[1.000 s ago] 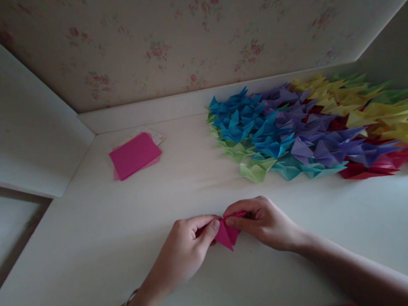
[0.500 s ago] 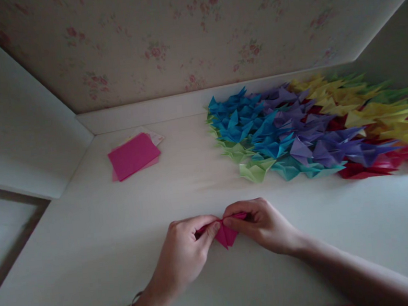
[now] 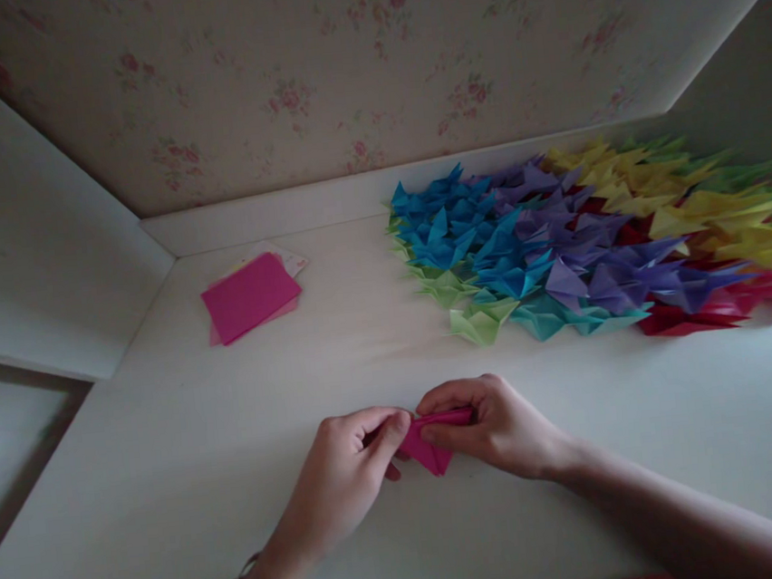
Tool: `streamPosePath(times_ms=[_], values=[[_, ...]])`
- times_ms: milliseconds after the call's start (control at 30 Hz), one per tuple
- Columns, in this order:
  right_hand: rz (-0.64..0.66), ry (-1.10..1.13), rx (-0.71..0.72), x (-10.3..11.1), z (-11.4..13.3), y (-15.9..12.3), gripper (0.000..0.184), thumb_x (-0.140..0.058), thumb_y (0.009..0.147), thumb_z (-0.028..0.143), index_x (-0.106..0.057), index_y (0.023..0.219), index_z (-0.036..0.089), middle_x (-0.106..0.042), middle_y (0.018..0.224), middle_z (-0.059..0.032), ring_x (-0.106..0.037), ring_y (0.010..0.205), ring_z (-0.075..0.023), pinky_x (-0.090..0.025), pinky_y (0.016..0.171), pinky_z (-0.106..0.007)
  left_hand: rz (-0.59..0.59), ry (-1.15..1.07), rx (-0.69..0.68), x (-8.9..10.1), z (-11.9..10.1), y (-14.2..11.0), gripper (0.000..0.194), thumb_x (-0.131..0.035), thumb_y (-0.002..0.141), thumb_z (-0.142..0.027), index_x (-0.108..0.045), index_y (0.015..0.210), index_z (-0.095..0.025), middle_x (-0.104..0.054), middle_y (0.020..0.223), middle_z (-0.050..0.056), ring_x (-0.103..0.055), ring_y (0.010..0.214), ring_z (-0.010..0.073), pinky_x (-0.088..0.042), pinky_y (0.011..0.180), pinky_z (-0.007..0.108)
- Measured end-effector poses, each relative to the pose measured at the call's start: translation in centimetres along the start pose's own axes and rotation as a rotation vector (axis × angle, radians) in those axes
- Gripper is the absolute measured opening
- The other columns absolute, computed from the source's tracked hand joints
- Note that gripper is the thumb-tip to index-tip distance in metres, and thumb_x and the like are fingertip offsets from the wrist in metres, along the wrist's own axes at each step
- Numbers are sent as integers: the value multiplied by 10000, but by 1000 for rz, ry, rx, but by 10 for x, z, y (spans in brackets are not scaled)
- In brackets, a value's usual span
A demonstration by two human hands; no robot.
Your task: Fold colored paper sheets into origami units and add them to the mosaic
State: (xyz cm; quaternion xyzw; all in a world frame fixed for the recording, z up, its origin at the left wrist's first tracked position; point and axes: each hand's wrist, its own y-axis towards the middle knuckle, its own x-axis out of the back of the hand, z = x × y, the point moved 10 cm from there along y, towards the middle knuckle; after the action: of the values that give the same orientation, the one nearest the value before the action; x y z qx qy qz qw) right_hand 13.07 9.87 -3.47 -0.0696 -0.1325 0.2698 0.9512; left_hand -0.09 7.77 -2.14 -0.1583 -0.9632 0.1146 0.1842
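Observation:
A small folded pink paper point(image 3: 429, 449) rests low over the white table point(image 3: 170, 456), pinched from both sides. My left hand point(image 3: 350, 484) grips its left edge with thumb and fingers closed. My right hand point(image 3: 495, 425) is closed on its right side, fingers curled over the top fold. The paper's lower point sticks out below the fingertips. A thin bracelet circles my left wrist.
A stack of pink paper squares point(image 3: 250, 295) lies at the back left. A big heap of folded paper shapes point(image 3: 586, 243) in blue, purple, yellow, green and red spreads across the back right. A flowered wall point(image 3: 338, 76) rises behind; the table's left edge drops off.
Both hands have kept their pinch on the pink paper. The fingers have pressed the fold flatter, and less of the paper's lower point shows now.

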Motion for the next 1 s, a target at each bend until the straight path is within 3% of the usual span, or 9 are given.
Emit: streamPosePath(times_ms=[133,367,467,567,767,1000], values=[[-14,39,-32,3,-8,1,134,-678,823,227,-751,913,161,-662,713,-3,-552,594,-125,-415,520,-221,60,-139,67,-2,6,-1,368,-527,969,-459,-762,953,-177,-789,852,61,-747,751,199,-602,631,247],[30,190,-76,-2,-9,1,173,-719,820,317,-723,850,147,-578,646,22,-461,554,-94,-343,502,-215,22,-77,63,0,9,-2,384,-526,960,-492,-708,875,-166,-781,723,67,-761,666,202,-610,600,257],[31,251,-97,-3,-9,0,182,-738,800,309,-726,871,141,-595,656,17,-476,558,-96,-362,513,-216,49,-154,101,-3,11,-3,406,-496,969,-505,-667,828,-165,-752,660,48,-732,596,181,-592,545,249],[2,221,-88,0,-9,1,170,-740,793,295,-734,865,141,-616,670,8,-493,566,-100,-377,513,-213,15,-87,62,1,7,-2,439,-452,989,-505,-637,770,-172,-722,634,36,-701,582,164,-560,553,236],[3,185,-74,-2,-7,2,172,-742,802,312,-734,840,144,-657,688,1,-540,571,-106,-399,505,-204,33,83,-24,-4,-5,-4,344,-502,983,-458,-697,907,-185,-653,587,-9,-636,511,131,-467,492,196],[56,231,-81,-5,-4,3,313,-705,853,445,-758,879,137,-722,762,-43,-640,687,-150,-512,632,-233,-100,142,-96,8,-12,-7,313,-498,987,-402,-684,869,-180,-635,566,-3,-623,504,135,-467,490,195]])
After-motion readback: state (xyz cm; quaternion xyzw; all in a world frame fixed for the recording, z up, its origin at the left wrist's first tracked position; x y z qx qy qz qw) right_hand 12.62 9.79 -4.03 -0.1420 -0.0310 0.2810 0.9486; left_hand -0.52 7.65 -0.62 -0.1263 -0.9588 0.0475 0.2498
